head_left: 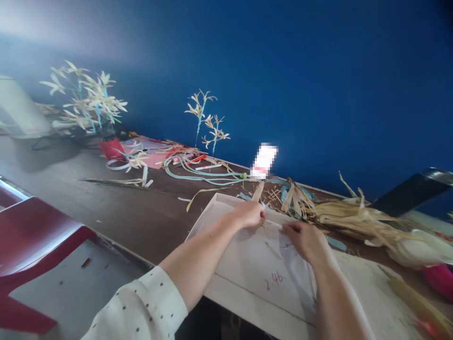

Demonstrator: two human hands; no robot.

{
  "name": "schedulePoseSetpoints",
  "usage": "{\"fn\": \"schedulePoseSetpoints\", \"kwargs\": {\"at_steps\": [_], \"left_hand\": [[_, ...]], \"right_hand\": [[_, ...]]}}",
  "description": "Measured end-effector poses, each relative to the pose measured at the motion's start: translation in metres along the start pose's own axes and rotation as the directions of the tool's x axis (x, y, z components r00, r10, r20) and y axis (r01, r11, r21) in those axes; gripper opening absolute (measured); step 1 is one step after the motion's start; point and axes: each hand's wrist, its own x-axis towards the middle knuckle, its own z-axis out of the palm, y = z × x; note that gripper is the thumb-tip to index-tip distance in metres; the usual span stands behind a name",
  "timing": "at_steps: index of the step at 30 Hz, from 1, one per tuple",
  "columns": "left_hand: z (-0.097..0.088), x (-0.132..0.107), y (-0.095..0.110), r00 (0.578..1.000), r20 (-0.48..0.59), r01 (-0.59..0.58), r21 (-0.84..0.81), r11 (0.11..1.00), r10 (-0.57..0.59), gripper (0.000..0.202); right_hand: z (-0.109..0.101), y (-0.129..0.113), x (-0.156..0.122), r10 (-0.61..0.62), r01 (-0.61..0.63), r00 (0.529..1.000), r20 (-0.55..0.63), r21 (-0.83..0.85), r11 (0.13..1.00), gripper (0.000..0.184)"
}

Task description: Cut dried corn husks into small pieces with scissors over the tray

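Note:
My left hand (249, 215) is closed over the far part of a shallow white cardboard tray (244, 274). A pale pointed strip of dried husk (258, 191) sticks up from its fingers, and their tips are partly hidden. To its right, my right hand (306, 240) hovers over the same tray, thumb and fingers pinched together. Whatever lies in that pinch is too small to make out. A narrow husk scrap (274, 250) lies on the tray between the hands, above red handwritten numbers.
Dried husks (354, 215) are heaped at the right, near a dark slanted object (414, 193). Behind the tray lie looped pale-blue cords (201, 177) and a pixelated bright rectangle (264, 160). Husk flowers (95, 99) stand at the back left. A red chair (38, 241) is at lower left.

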Motion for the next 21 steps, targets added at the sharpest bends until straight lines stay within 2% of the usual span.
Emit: {"fn": "schedulePoseSetpoints", "kwargs": {"at_steps": [3, 5, 9, 12, 14, 16, 18, 19, 21], "left_hand": [[-0.005, -0.004, 0.002, 0.999, 0.040, -0.011, 0.021, 1.000, 0.011, 0.019], [-0.009, -0.006, 0.003, 0.998, 0.057, -0.014, 0.028, 1.000, 0.012, 0.019], [-0.014, -0.007, 0.004, 0.997, 0.073, 0.002, 0.056, 0.998, -0.007, 0.018], [-0.017, -0.008, 0.005, 0.998, 0.067, 0.014, 0.082, 0.997, -0.020, 0.018], [-0.018, -0.009, 0.006, 1.000, 0.009, 0.015, 0.073, 0.997, -0.015, 0.020], [-0.018, -0.010, 0.007, 0.996, -0.079, -0.041, 0.044, 0.998, 0.044, 0.021], [-0.016, -0.010, 0.008, 0.982, -0.101, -0.158, 0.007, 0.987, 0.158, 0.021], [-0.015, -0.010, 0.009, 0.973, -0.069, -0.220, -0.015, 0.975, 0.218, 0.020], [-0.011, -0.009, 0.012, 0.946, 0.059, -0.315, -0.067, 0.947, 0.318, 0.017]], "right_hand": [[0.000, -0.013, -0.005, -0.090, 0.079, 0.990, 0.107, 0.103, 0.992, 0.031], [-0.002, -0.019, -0.006, -0.105, 0.082, 0.988, 0.117, 0.188, 0.979, 0.032], [-0.012, -0.021, -0.007, 0.028, -0.015, 0.999, -0.038, 0.307, 0.952, 0.036], [-0.019, -0.021, -0.008, 0.105, -0.038, 0.979, -0.175, 0.351, 0.936, 0.038], [-0.022, -0.023, -0.009, 0.145, -0.041, 0.958, -0.248, 0.381, 0.924, 0.037], [-0.024, -0.025, -0.011, 0.193, -0.049, 0.932, -0.306, 0.420, 0.906, 0.037], [-0.024, -0.027, -0.012, 0.230, -0.050, 0.909, -0.347, 0.459, 0.887, 0.038], [-0.024, -0.027, -0.012, 0.237, -0.044, 0.903, -0.358, 0.473, 0.880, 0.039], [-0.023, -0.028, -0.012, 0.232, -0.030, 0.903, -0.363, 0.485, 0.874, 0.040]]}}
